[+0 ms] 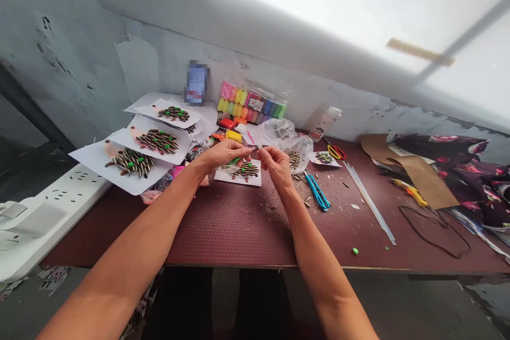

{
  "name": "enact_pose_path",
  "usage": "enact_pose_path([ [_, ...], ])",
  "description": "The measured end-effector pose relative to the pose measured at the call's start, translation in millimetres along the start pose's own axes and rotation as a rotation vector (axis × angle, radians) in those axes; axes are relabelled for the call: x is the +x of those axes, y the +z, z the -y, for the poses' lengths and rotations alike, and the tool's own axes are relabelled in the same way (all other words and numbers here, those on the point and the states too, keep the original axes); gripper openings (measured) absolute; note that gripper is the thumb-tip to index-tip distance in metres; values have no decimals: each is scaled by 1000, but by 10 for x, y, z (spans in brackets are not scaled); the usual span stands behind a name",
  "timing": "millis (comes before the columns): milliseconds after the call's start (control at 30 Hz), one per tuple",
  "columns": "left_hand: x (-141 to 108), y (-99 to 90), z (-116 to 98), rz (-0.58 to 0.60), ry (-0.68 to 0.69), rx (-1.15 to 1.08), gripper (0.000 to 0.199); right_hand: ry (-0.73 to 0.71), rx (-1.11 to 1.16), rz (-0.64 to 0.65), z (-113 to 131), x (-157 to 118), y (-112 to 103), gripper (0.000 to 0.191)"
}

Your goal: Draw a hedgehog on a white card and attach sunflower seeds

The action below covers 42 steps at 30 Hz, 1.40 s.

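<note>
The bench (223,234) is crowded in front of me. Against the wall stand a plastic-wrapped pack of coloured clay (251,103), a white bottle (324,123) and a blurred upright object (197,82). To my left, paper cards (90,162) overlap in a loose stack, each with a picture made of striped seeds and green dots. Past that, a white power strip (51,212) runs along the bench edge. To my right lie a blue craft knife (316,191), scissors (336,152) with yellow and red handles, long clear glue sticks (368,202), brown paper (414,172) and dark flowered cloth (450,170). Nothing blocks my view of my hands.

My left hand (225,155) and right hand (278,166) are both closed down narrow, reaching toward each other. Their fingertips pinch a small sliver (255,147), too small for me to tell what it is. I hold it just above a seed-picture card (249,178) lying on the bench.

Just beside my right hand, a clear plastic bag (283,137) holds striped seeds (294,158), with more of them lying at its mouth.
</note>
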<state>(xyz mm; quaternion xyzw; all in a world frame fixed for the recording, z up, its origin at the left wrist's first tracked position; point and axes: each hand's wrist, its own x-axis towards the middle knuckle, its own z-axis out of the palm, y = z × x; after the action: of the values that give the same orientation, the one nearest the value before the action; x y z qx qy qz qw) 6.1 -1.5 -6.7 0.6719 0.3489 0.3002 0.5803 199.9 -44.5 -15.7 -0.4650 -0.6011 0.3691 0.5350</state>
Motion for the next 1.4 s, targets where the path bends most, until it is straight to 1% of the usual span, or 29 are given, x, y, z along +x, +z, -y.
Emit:
enact_pose_path([
  [133, -9, 52, 7, 3, 17, 19, 54, -5, 14, 85, 24, -23, 10, 43],
  [200, -18, 80, -7, 8, 39, 42, 56, -1, 8, 99, 12, -33, 9, 44],
  [433, -32, 134, -42, -4, 58, 87, 60, -26, -70, 45, -59, -67, -17, 39],
  [533, -33, 141, -43, 8, 78, 93, 64, -58, -71, 4, -60, -101, 17, 37],
  [700, -39, 173, -56, 42, 76, 94, 65, -114, -98, -32, -36, -153, 76, 30],
  [800, -28, 150, -36, 42, 63, 120, 65, -116, -116, -56, -33, -162, 60, 28],
  [867, -11, 92, -12, 4, 35, 140, 62, -103, -144, -61, -56, -152, 19, 26],
  [967, 21, -28, 14, -91, -1, 121, 54, -71, -258, -33, -130, -127, -63, 14],
  [1067, 35, -109, 5, -121, 6, 117, 49, -73, -412, 30, -203, -113, -113, 7],
  [1233, 8, -87, -42, -128, 23, 140, 43, -138, -650, 102, -232, -124, -112, 11],
  [1400, -4, -58, -42, -139, 24, 137, 43, -123, -744, 140, -253, -131, -98, 13],
])
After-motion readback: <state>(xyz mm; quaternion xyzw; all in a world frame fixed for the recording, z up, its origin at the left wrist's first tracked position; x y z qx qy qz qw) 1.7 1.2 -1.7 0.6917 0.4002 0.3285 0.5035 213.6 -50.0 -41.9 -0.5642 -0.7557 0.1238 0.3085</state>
